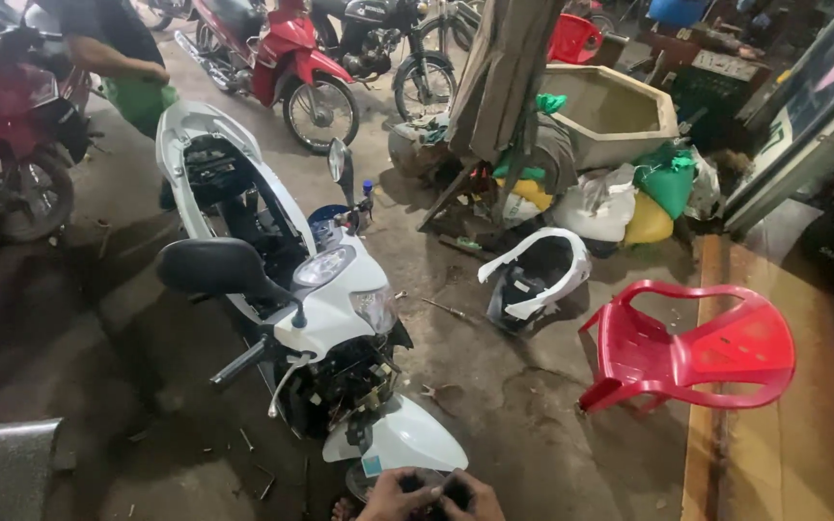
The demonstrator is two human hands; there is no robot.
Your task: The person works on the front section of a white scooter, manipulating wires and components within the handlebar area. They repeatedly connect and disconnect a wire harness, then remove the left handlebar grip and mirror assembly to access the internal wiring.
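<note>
My left hand and my right hand show at the bottom edge, close together, both gripping a small dark object between the fingers; what it is I cannot tell. Just above them stands a white motorbike with its front panels off, its white front mudguard nearest my hands. Wiring and a bare frame show below the headlight.
A red plastic chair lies tipped over at the right. A removed white body panel rests on the concrete floor. Filled bags, a concrete tub and red motorbikes stand behind. Another person bends at the upper left.
</note>
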